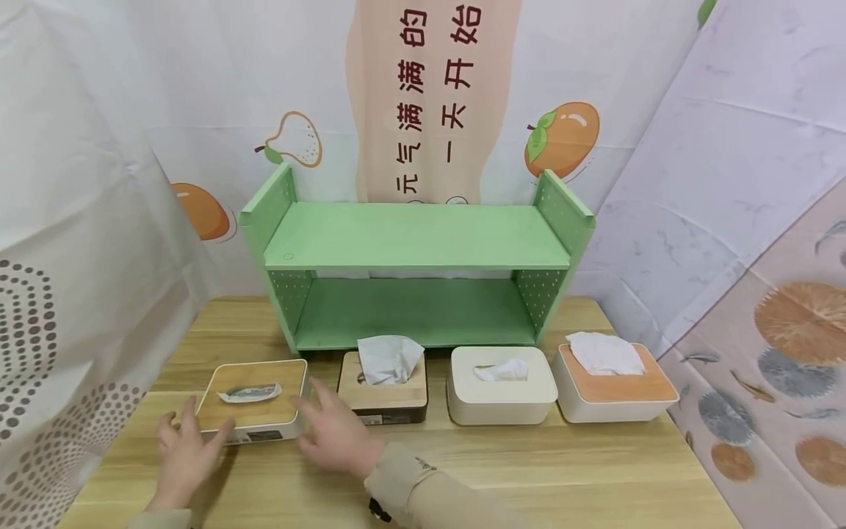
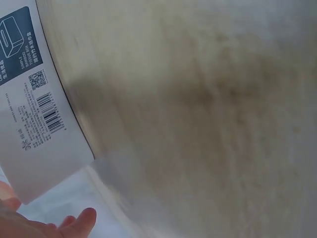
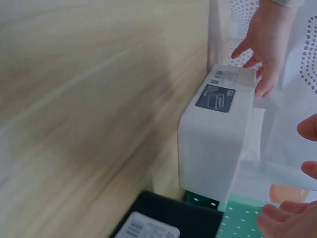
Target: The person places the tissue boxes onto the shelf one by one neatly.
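A tissue box point(image 1: 221, 400) with a wood-coloured lid and white sides stands at the left of the table, a folded tissue in its slot. My left hand point(image 1: 185, 450) is at its front left corner, fingers spread; contact is unclear. Fingers of my right hand point(image 1: 338, 435) reach out beside its right side, apparently not gripping it. In the right wrist view, the white box point(image 3: 213, 144) shows its labelled side between my left hand point(image 3: 271, 44) and right hand point(image 3: 292, 218). The left wrist view catches a barcode label on the box point(image 2: 44, 163) above my left hand point(image 2: 54, 225).
Right of my right hand stands a black tissue box with a wooden lid point(image 1: 383, 394). Beyond it are a cream tissue box point(image 1: 502, 408) and a white one with an orange-brown lid point(image 1: 621, 389). A green two-tier shelf point(image 1: 416, 235) stands behind them on the wooden table point(image 1: 476, 470).
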### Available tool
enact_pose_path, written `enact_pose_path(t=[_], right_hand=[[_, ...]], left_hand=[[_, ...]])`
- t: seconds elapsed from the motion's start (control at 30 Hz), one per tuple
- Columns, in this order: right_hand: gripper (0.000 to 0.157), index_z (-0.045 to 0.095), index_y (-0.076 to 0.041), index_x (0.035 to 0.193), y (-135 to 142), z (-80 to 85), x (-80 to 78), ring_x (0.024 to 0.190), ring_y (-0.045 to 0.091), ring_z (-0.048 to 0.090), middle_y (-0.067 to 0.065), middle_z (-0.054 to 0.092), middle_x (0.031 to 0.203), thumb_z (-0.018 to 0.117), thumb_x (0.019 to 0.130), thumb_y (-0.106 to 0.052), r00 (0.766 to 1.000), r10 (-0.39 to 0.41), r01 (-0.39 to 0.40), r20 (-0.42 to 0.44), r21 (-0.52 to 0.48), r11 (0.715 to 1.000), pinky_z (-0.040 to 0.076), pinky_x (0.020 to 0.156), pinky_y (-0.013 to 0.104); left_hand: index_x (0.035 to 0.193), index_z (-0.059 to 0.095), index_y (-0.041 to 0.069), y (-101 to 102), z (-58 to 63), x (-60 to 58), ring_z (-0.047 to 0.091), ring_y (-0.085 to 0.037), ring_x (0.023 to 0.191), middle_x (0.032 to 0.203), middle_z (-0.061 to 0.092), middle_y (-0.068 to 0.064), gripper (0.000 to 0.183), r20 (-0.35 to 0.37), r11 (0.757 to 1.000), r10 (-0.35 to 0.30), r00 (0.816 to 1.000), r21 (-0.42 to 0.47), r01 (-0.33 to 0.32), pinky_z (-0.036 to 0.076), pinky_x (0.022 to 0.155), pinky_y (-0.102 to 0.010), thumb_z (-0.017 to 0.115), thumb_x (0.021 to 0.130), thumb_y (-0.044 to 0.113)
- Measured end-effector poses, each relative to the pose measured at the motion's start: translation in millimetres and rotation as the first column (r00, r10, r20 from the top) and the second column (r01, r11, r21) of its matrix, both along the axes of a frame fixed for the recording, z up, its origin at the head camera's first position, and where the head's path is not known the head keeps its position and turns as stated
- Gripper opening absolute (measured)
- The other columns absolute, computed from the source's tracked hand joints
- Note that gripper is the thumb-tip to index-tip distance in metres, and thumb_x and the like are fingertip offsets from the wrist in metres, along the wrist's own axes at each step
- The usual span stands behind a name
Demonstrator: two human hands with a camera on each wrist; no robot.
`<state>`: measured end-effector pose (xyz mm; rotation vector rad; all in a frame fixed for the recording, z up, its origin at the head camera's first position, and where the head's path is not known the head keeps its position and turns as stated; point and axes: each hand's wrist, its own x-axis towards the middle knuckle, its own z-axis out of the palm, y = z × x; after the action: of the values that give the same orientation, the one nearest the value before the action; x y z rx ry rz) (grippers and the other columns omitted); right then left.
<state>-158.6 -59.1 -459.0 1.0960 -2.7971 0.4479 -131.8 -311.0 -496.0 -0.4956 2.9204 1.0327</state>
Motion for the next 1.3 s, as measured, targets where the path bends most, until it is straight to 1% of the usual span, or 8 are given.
enact_pose_path(t=[0.2, 0.4, 0.47, 0.6, 0.7, 0.83, 1.03, 1.3], right_hand=[[0.061, 0.035, -0.024, 0.14, -13, -8.4, 0.4, 0.127, 0.029, 0.045, 0.021, 0.025, 0.148, 0.062, 0.086, -0.034, 0.986, -0.053, 0.064, 0.155, -0.064, 0.996, 0.05, 0.089, 0.024], [0.067, 0.03, -0.03, 0.142, -25, -19.4, -1.1, 0.105, 0.021, 0.059, 0.021, 0.017, 0.151, 0.064, 0.085, -0.036, 0.94, -0.096, 0.134, 0.327, -0.094, 0.987, 0.051, 0.072, 0.019], [0.068, 0.029, -0.032, 0.142, -29, -22.0, -1.8, 0.102, 0.02, 0.061, 0.022, 0.017, 0.151, 0.064, 0.085, -0.037, 0.924, -0.102, 0.153, 0.37, -0.11, 0.982, 0.051, 0.074, 0.021], [0.068, 0.031, -0.035, 0.142, -34, -23.6, -2.4, 0.113, 0.025, 0.056, 0.021, 0.022, 0.15, 0.065, 0.083, -0.039, 0.87, -0.125, 0.232, 0.477, -0.172, 0.957, 0.051, 0.087, 0.031], [0.068, 0.032, -0.038, 0.141, -36, -24.6, -2.5, 0.117, 0.027, 0.053, 0.017, 0.027, 0.149, 0.066, 0.082, -0.038, 0.837, -0.135, 0.275, 0.53, -0.195, 0.941, 0.05, 0.089, 0.035], [0.072, 0.03, -0.044, 0.141, -37, -26.4, -4.3, 0.116, 0.029, 0.054, 0.016, 0.03, 0.148, 0.068, 0.081, -0.034, 0.848, -0.124, 0.26, 0.516, -0.2, 0.945, 0.052, 0.086, 0.037], [0.073, 0.032, -0.041, 0.141, -39, -29.5, -10.5, 0.115, 0.028, 0.056, 0.018, 0.034, 0.146, 0.071, 0.08, -0.03, 0.871, -0.117, 0.24, 0.477, -0.206, 0.949, 0.051, 0.086, 0.032], [0.068, 0.039, -0.038, 0.139, -44, -32.5, -12.5, 0.123, 0.027, 0.05, 0.013, 0.036, 0.147, 0.071, 0.079, -0.031, 0.83, -0.144, 0.286, 0.539, -0.19, 0.939, 0.047, 0.094, 0.032]], left_hand=[[0.143, -0.015, -0.005, -2, -1.8, -1.8, 0.0, -0.067, 0.124, 0.137, -0.023, -0.044, 0.094, 0.041, 0.998, -0.007, 0.999, 0.057, 0.004, 0.023, 0.091, -0.076, 0.044, 0.093, 0.048], [0.14, -0.023, -0.006, -5, -3.1, -3.7, 0.0, -0.068, 0.124, 0.134, -0.027, -0.045, 0.097, 0.099, 0.993, -0.048, 0.994, 0.109, 0.037, 0.021, 0.092, -0.076, 0.039, 0.093, 0.053], [0.14, -0.023, -0.006, -5, -4.7, -3.7, 0.003, -0.068, 0.124, 0.135, -0.026, -0.044, 0.097, 0.095, 0.992, -0.048, 0.994, 0.117, 0.037, 0.021, 0.093, -0.076, 0.039, 0.094, 0.052], [0.141, -0.018, -0.009, -3, -9.2, -3.6, 0.004, -0.065, 0.126, 0.139, -0.018, -0.043, 0.096, 0.042, 0.991, -0.031, 0.999, 0.128, 0.025, 0.019, 0.095, -0.075, 0.042, 0.094, 0.049], [0.141, -0.013, -0.011, -1, -11.8, -3.4, 0.0, -0.06, 0.13, 0.142, -0.01, -0.042, 0.093, -0.016, 0.991, -0.024, 1.0, 0.134, 0.026, 0.015, 0.1, -0.072, 0.045, 0.094, 0.044], [0.142, -0.007, -0.012, 3, -12.3, -3.9, 0.002, -0.057, 0.132, 0.143, -0.002, -0.042, 0.089, -0.106, 0.99, -0.02, 0.994, 0.137, 0.035, 0.013, 0.102, -0.069, 0.049, 0.094, 0.037], [0.143, -0.005, -0.011, 4, -9.8, -5.2, 0.006, -0.058, 0.131, 0.143, 0.003, -0.043, 0.089, -0.129, 0.986, -0.01, 0.992, 0.166, 0.032, 0.014, 0.103, -0.069, 0.053, 0.093, 0.035], [0.144, -0.004, -0.01, 1, -7.3, -6.8, 0.015, -0.058, 0.13, 0.145, 0.007, -0.041, 0.091, -0.068, 0.979, 0.002, 0.998, 0.202, 0.012, 0.015, 0.107, -0.064, 0.054, 0.092, 0.038]])
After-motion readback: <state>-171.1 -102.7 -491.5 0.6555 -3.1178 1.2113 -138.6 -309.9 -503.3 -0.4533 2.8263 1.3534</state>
